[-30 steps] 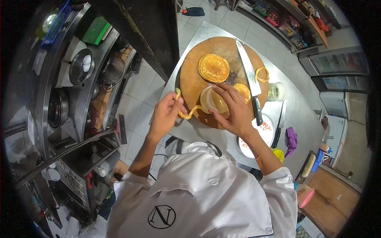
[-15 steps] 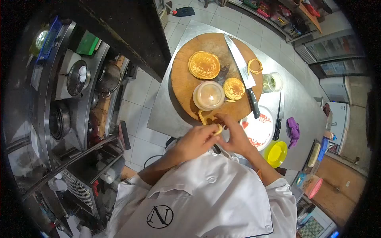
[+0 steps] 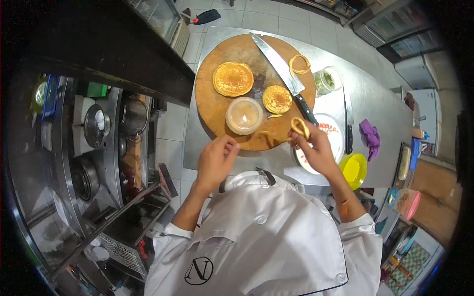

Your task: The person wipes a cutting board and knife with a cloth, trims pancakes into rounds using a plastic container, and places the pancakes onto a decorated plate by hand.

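Observation:
Pinched in my right hand [image 3: 312, 148] is a curled pancake strip [image 3: 299, 128], raised over the right front edge of the round wooden board [image 3: 210, 106]. My left hand [image 3: 217, 157] is at the board's front edge, fingers curled together with nothing visible in them. A round clear container [image 3: 244, 116] stands on the board, between the hands and beyond them. Behind it lies a larger pancake [image 3: 233, 79]; a smaller round pancake [image 3: 277, 99] is to its right. The large knife [image 3: 279, 63] lies diagonally across the board, beside a ring-shaped strip [image 3: 299, 64].
Right of the board are a jar with green contents [image 3: 328, 80], a white plate with red writing [image 3: 330, 138], a second knife [image 3: 348, 123], a purple cloth [image 3: 370, 139] and a yellow-green bowl [image 3: 353, 171]. Pots [image 3: 134, 117] sit on the left shelves.
The hands have moved apart, the right one carrying the strip rightward and the left one now without it. Earlier, the right hand released the clear container. The camera view has shifted.

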The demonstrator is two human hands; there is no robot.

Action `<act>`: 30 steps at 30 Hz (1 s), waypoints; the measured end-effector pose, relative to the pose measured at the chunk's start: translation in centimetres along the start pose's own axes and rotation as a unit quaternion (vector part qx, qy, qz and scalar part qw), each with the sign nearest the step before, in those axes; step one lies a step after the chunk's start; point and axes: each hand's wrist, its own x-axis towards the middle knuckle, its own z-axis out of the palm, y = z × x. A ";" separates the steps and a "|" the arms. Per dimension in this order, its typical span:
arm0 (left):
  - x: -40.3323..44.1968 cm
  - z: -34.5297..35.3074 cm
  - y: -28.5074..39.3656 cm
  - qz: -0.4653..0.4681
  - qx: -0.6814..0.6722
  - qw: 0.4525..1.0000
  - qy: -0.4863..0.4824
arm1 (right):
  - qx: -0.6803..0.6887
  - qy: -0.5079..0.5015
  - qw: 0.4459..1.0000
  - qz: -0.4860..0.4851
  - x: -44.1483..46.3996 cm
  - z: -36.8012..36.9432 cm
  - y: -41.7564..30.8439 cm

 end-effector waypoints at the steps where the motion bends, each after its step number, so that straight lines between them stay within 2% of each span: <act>1: -0.1 -0.1 -0.3 -0.019 -0.015 1.000 0.008 | -0.054 -0.014 0.998 -0.021 0.2 -0.8 -1.0; 5: -0.2 0.4 -1.2 -0.026 -0.009 1.000 0.008 | -0.094 0.002 0.994 -0.057 1.3 -2.1 -4.3; 8: 0.0 0.6 -1.1 -0.016 -0.006 1.000 0.006 | -0.073 0.043 0.991 -0.101 3.2 -2.6 -5.5; 10: 0.2 0.6 -0.6 -0.039 -0.006 0.999 -0.006 | -0.102 0.051 0.987 -0.114 5.0 -3.3 -6.9; 12: 0.5 1.0 -0.8 -0.030 -0.005 1.000 -0.002 | -0.120 0.084 0.977 -0.157 7.4 -3.8 -7.4; 16: 0.8 0.8 -0.8 -0.023 0.009 1.000 -0.015 | -0.122 0.096 0.974 -0.163 11.2 -4.4 -6.1; 18: 0.7 0.7 -1.1 -0.020 0.011 1.000 -0.011 | -0.369 0.228 0.882 -0.184 11.5 -3.3 -3.9; 19: 0.6 0.8 -1.3 -0.023 0.010 1.000 -0.008 | -0.389 0.246 0.869 -0.181 10.8 -2.2 -3.1; 21: 0.4 0.8 -1.6 -0.025 0.012 1.000 0.008 | -0.341 0.230 0.883 -0.225 9.5 0.2 0.4; 22: 0.4 0.8 -1.8 -0.031 0.015 0.999 0.020 | -0.361 0.122 0.887 -0.260 8.8 0.6 2.7; 23: 0.4 0.8 -2.1 -0.034 0.016 0.999 0.023 | -0.380 0.066 0.887 -0.255 7.7 1.7 2.2; 26: 0.5 0.7 -2.3 -0.054 0.016 0.998 0.029 | -0.385 0.082 0.876 -0.278 6.4 3.9 5.0; 29: 1.1 1.1 -0.2 -0.036 0.103 0.991 0.080 | -0.389 0.095 0.868 -0.295 6.9 3.2 5.5; 30: 1.6 1.2 0.2 0.014 0.125 0.985 0.116 | -0.393 0.099 0.861 -0.307 7.1 2.9 5.4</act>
